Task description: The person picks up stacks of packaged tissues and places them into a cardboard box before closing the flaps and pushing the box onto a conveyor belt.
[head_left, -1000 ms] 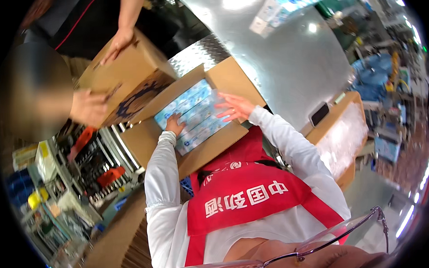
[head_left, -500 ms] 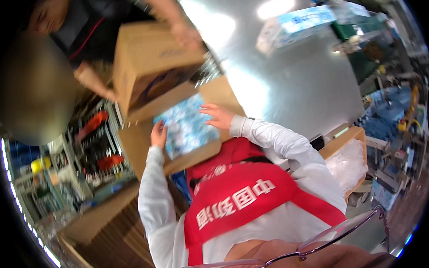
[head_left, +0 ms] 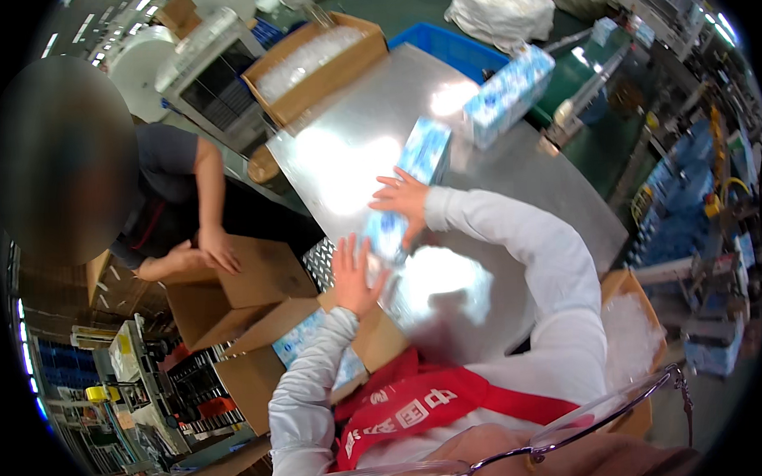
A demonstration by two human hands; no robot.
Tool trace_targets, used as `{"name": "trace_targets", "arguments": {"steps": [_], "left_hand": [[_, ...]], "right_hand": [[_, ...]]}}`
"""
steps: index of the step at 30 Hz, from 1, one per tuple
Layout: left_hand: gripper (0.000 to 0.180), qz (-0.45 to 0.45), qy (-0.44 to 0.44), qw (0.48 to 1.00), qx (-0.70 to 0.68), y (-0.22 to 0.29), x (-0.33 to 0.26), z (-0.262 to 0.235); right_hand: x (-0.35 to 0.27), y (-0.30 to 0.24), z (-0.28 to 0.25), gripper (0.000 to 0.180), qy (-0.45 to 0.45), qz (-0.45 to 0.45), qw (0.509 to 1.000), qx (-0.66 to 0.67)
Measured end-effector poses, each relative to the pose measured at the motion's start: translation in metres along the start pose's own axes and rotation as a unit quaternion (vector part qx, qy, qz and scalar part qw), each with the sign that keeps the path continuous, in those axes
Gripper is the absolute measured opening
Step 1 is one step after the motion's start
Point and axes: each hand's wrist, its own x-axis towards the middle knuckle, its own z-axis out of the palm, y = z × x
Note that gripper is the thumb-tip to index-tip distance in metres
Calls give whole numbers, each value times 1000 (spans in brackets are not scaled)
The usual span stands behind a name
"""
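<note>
A long blue-and-white plastic-wrapped pack (head_left: 427,149) lies on the metal table in front of me. My right hand (head_left: 403,204) rests across its middle with fingers spread. Beside the pack's near end, my left hand (head_left: 355,278) is raised with its fingers stretched apart; whether it touches the wrap is unclear. Below my left forearm stands an open cardboard box (head_left: 250,385), with more blue-and-white packs (head_left: 305,335) inside, partly hidden by my sleeve. A second blue-and-white pack (head_left: 510,95) sits farther off on the table.
On the left, a co-worker has both hands (head_left: 209,254) over another open carton (head_left: 252,276). Across the metal table (head_left: 522,199) are a carton of clear plastic (head_left: 312,68) and a blue crate (head_left: 442,51). A conveyor (head_left: 594,79) runs at the right.
My hands have moved from the pack in the open box to the pack on the table. The co-worker's carton has been lowered to the left and now shows its open inside.
</note>
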Motion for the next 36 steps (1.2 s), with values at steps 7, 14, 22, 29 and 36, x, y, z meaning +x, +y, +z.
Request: {"name": "trace_targets", "arguments": {"steps": [7, 14, 22, 29, 36], "left_hand": [[93, -79, -23, 996, -35, 29, 28, 32], [87, -98, -30, 995, -8, 37, 26, 33], [88, -65, -37, 997, -21, 46, 1, 18], [89, -51, -51, 997, -8, 46, -1, 14], [92, -50, -70, 996, -19, 43, -8, 19]], "right_hand": [[-54, 138, -42, 70, 140, 590, 794, -36], [-74, 27, 16, 58, 198, 498, 844, -2], [-79, -139, 64, 49, 355, 314, 863, 177], [-51, -80, 52, 54, 288, 323, 902, 22], [2, 43, 44, 61, 246, 348, 904, -28]]}}
